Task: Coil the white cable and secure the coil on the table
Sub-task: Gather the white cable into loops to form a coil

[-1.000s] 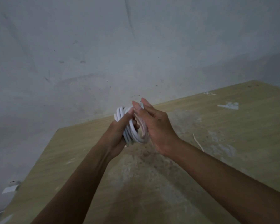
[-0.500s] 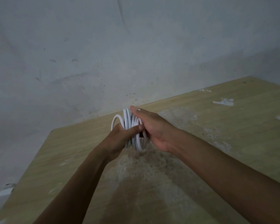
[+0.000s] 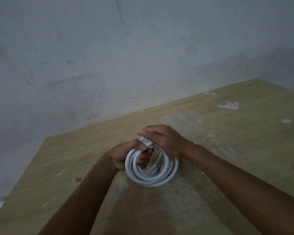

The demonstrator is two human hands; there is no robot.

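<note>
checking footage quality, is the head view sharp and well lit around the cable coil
Head view: dim, flat light with a grey-green cast; the white cable coil and the fingers are softened by motion blur; the wooden table edge bows from wide-angle distortion; no glare.

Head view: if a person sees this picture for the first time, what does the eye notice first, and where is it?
First comes the white cable, wound into a round coil of several loops and held above the middle of the wooden table. The left hand grips the coil's left side with fingers through the loops, while the right hand lies over its top. Behind stands a bare grey wall.
</note>
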